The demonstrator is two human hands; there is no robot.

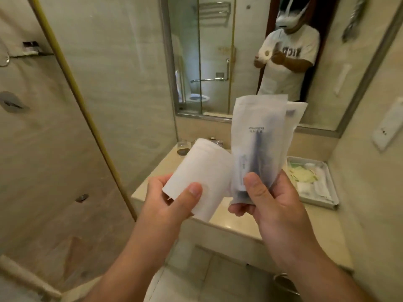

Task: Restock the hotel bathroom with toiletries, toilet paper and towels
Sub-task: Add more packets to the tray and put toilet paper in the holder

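Left hand (172,199) grips white toilet roll (202,179); right hand (270,203) pinches translucent toiletry packets (257,144).

I see beige, marble-look wall tiles (370,203) under warm, even light. On the left stands a glass shower partition (122,94) with a brass-coloured strip (82,110) along its edge. Ahead, a silver-framed mirror (213,40) hangs above the beige stone desk (316,221), and a chrome faucet (216,142) sits at the back of the desk. The mirror reflects a toilet (197,99) and a towel rack (214,9). The floor (196,280) is pale tile.
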